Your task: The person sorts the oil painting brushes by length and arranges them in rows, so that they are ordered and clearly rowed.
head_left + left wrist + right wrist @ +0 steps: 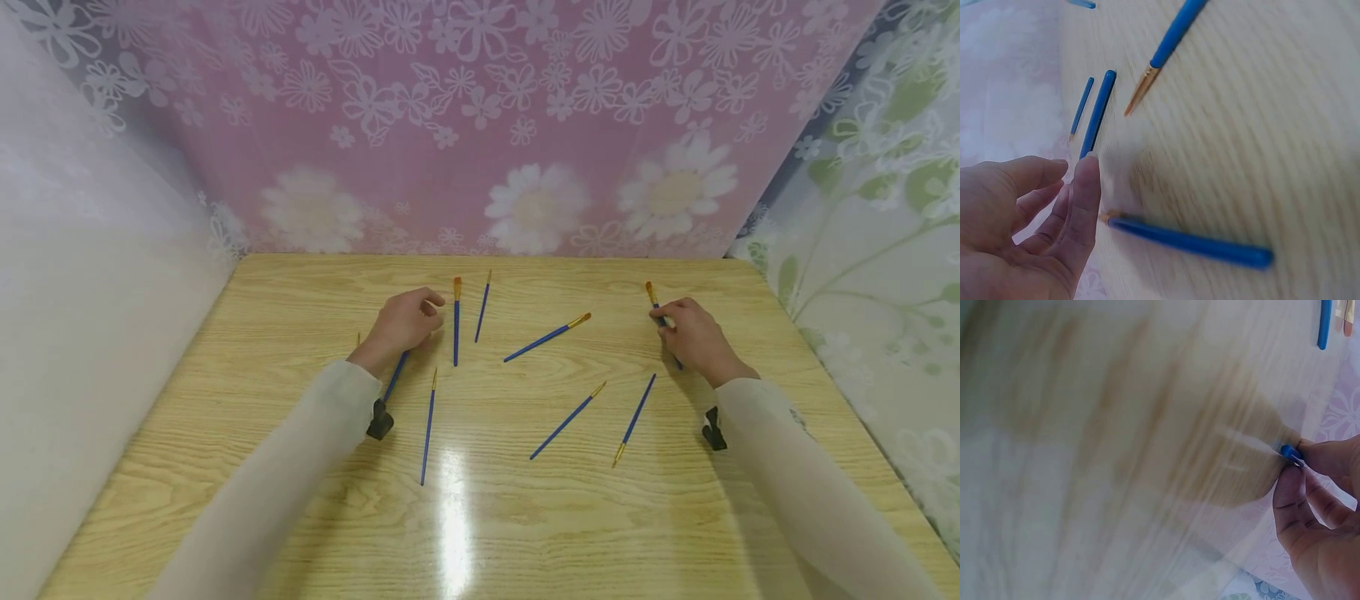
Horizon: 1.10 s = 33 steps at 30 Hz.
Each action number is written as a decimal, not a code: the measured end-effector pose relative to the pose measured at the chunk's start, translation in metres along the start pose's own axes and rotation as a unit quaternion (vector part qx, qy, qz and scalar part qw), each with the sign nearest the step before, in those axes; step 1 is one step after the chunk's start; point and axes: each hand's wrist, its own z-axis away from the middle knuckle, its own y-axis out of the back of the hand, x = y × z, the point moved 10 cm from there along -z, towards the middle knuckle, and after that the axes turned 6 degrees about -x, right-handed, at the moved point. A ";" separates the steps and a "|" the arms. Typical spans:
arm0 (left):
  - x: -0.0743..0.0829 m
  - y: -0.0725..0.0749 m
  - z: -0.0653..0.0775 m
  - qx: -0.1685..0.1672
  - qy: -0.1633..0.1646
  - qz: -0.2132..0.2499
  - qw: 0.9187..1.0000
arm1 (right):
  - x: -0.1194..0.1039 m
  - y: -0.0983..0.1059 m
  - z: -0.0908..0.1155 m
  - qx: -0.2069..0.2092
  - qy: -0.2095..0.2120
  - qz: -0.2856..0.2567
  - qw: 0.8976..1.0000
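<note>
My right hand [693, 337] pinches a paintbrush [651, 293] with an orange-brown tip and a blue handle at the table's right side. In the right wrist view, the handle's blue end [1288, 452] shows between thumb and fingertips. My left hand [401, 321] hovers over the left part of the table, fingers loosely bent with nothing between them. Partly under that hand and wrist lies another blue paintbrush [395, 377]; in the left wrist view its handle [1191, 244] lies just beside the fingers. A flat-tipped brush [457, 325] rests right of the left fingertips.
Several more blue-handled brushes lie scattered at differing angles: a thin one [483, 308] at the back, one [547, 342] mid-table, and others [567, 421] nearer the front. A pink flowered cloth [450, 167] hangs behind the wooden table [300, 517].
</note>
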 end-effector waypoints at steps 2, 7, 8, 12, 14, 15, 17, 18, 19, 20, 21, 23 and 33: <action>-0.002 0.001 0.004 -0.003 -0.004 0.003 1.000 | 0.001 0.000 0.000 -0.001 0.000 -0.003 1.000; -0.005 0.001 0.015 -0.014 -0.014 0.000 1.000 | 0.001 -0.001 0.000 -0.002 0.000 -0.008 1.000; -0.004 0.001 0.018 -0.015 -0.017 -0.003 1.000 | 0.001 -0.001 0.000 -0.001 0.001 -0.007 1.000; 0.000 0.000 0.031 -0.020 -0.031 -0.019 0.999 | 0.001 -0.001 0.000 0.000 0.003 -0.009 1.000; 0.002 -0.002 0.038 -0.024 -0.035 -0.019 0.999 | 0.002 -0.001 -0.001 0.000 0.002 -0.009 1.000; 0.002 -0.004 0.041 -0.027 -0.035 -0.017 0.999 | 0.002 -0.001 0.000 -0.001 0.002 -0.009 1.000; 0.002 -0.007 0.046 -0.034 -0.034 -0.012 0.999 | 0.002 -0.001 0.000 0.000 0.001 -0.009 1.000; 0.002 -0.008 0.048 -0.037 -0.034 -0.008 0.999 | 0.002 0.000 0.000 0.000 0.001 -0.009 1.000; 0.002 -0.010 0.050 -0.040 -0.032 -0.005 0.999 | 0.002 0.000 0.001 0.001 0.001 -0.008 1.000; 0.001 -0.011 0.052 -0.042 -0.031 -0.008 0.999 | 0.002 0.000 0.001 0.001 0.001 -0.007 1.000; 0.001 -0.012 0.054 -0.044 -0.028 -0.008 0.999 | 0.002 0.000 0.001 0.001 0.001 -0.008 1.000; -0.001 -0.014 0.058 -0.047 -0.026 -0.010 0.999 | 0.003 -0.001 0.001 0.000 0.001 -0.008 1.000; -0.005 -0.024 0.083 -0.060 -0.042 -0.012 0.997 | 0.003 -0.002 0.000 0.000 -0.001 -0.011 1.000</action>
